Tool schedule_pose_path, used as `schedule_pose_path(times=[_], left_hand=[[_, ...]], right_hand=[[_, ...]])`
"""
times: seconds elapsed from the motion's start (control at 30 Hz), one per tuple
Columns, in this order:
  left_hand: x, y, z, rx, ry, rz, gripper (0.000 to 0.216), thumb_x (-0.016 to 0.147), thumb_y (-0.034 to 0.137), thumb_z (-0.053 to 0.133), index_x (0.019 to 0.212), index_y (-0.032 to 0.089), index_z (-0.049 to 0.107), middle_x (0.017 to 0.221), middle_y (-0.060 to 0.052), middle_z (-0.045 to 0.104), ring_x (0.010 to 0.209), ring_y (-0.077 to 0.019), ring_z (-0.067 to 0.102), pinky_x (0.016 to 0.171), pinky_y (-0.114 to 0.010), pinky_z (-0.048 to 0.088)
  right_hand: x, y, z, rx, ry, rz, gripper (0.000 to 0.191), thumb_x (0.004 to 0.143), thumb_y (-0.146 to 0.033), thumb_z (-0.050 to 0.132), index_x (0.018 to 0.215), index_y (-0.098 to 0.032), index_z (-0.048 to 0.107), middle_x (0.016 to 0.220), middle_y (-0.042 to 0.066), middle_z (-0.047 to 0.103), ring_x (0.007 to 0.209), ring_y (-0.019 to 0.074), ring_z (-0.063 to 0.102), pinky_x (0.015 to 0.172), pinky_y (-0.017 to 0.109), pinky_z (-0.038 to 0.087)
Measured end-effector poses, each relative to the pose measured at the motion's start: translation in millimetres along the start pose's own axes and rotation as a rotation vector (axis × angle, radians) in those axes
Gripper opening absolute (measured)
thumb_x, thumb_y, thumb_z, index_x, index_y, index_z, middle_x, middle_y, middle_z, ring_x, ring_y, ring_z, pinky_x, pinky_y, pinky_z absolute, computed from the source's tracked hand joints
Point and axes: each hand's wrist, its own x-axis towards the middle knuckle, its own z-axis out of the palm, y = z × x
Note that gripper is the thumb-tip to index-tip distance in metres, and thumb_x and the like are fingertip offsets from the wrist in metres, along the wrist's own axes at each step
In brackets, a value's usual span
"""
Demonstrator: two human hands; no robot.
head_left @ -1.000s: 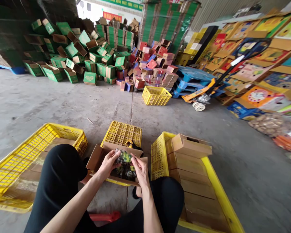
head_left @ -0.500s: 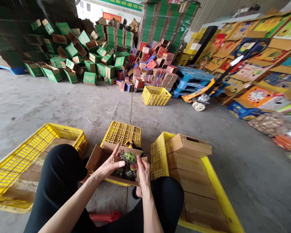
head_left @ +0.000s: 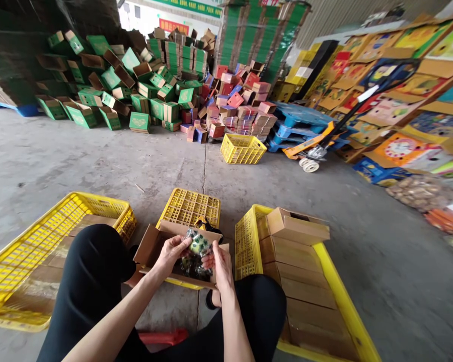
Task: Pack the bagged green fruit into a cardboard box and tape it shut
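Between my two hands is a green item in clear plastic wrap (head_left: 199, 243) with dark spots; I cannot make out what is inside. My left hand (head_left: 172, 254) pinches its left side between thumb and fingers. On the other side my right hand (head_left: 222, 264) has its fingers closed at the wrap's edge. Both hands are over an open cardboard box (head_left: 147, 247), where several similar wrapped pieces (head_left: 196, 270) lie, partly covered by my hands. The box rests on an upturned yellow crate (head_left: 189, 203). A black and yellow tool (head_left: 206, 224), partly hidden, lies behind the box.
To the left stands a yellow crate (head_left: 126, 213) with cardboard boxes in it. Another yellow crate (head_left: 247, 246) on the right holds several closed boxes (head_left: 305, 291). Further off are a small yellow crate (head_left: 243, 150), a pallet jack (head_left: 317, 148) and heaped green boxes (head_left: 139, 121).
My left hand, fingers spread with the index finger raised before, has closed on the wrapped item. The item has turned slightly. The right hand stays nearly in place.
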Motion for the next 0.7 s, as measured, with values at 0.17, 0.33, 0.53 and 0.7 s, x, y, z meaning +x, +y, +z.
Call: schedule_pose_path(times=[0.17,0.33,0.53,0.7], left_hand=[[-1.3,3.7,2.0,-0.034,0.055,0.004,0.05,0.059,0.058,0.096,0.07,0.016,0.072,0.068,0.001,0.068,0.057,-0.0102,0.06,0.061,-0.022,0.052],[-1.6,4.7,2.5,-0.021,0.065,-0.015,0.051,0.057,0.06,0.096,0.069,0.016,0.073,0.064,0.0,0.067,0.055,-0.0103,0.059,0.058,-0.022,0.053],[0.6,1.8,-1.3,-0.032,0.09,-0.051,0.053,0.058,0.061,0.096,0.07,0.016,0.07,0.06,0.001,0.065,0.05,-0.0084,0.057,0.053,-0.019,0.05],[2.5,1.2,-2.7,-0.026,0.096,-0.066,0.053,0.06,0.061,0.095,0.071,0.016,0.069,0.06,0.001,0.065,0.049,-0.0087,0.057,0.051,-0.019,0.048]], right_hand=[[9.7,9.7,-1.6,-0.006,-0.04,-0.025,0.058,0.082,-0.077,0.067,0.098,-0.023,0.078,0.084,0.008,0.082,0.072,0.03,0.08,0.063,0.042,0.068],[9.3,12.2,-1.7,0.161,-0.091,-0.092,0.072,0.077,-0.063,0.082,0.138,-0.029,0.065,0.145,0.012,0.067,0.126,0.0352,0.069,0.091,0.051,0.066],[-7.0,-4.8,2.8,0.149,-0.308,-0.188,0.076,0.072,-0.049,0.093,0.14,-0.029,0.065,0.151,0.01,0.062,0.137,0.0315,0.062,0.114,0.049,0.052],[-5.3,-7.4,5.0,0.073,-0.162,-0.182,0.061,0.075,-0.053,0.089,0.126,-0.023,0.076,0.139,0.012,0.072,0.123,0.0323,0.072,0.111,0.05,0.055]])
